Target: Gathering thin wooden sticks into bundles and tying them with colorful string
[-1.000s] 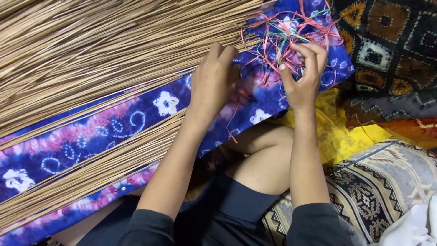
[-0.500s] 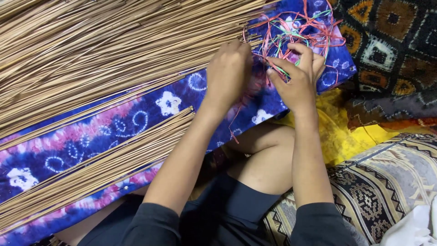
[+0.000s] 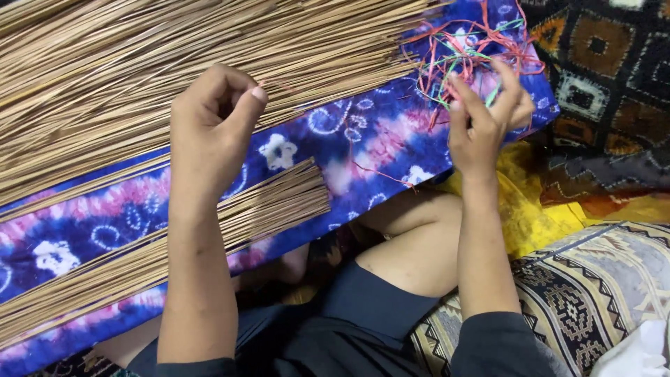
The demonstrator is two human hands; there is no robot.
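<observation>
Since a moment ago the left hand [image 3: 209,122] has swung away from the tangle, travelling left to hover over the big spread of thin tan sticks [image 3: 174,63], while the right hand [image 3: 485,119] has stayed up by the coloured strands.

Starting at the left: the sticks lie in a thick, fanned mass across the upper part of the tie-dyed cloth [image 3: 363,136], which is deep blue with pink bands and white ring patterns. A smaller bundle of sticks [image 3: 209,234] lies lower down on the same cloth, its cut ends squared off near the middle.

That left hand is curled, thumb pressed against the fingertips; whether it pinches a stick or strand I cannot tell.

Further right, the tangle of plastic strands [image 3: 471,52] sits on the cloth's far right corner, just past the stick tips: thin, loose loops, mostly red-pink with some green and pale blue ones mixed in. The right hand is raised at its lower edge, fingers spread and partly open, with a green strand caught between them.

Beneath lie a yellow cloth [image 3: 527,209] and a patterned cushion [image 3: 593,286].
</observation>
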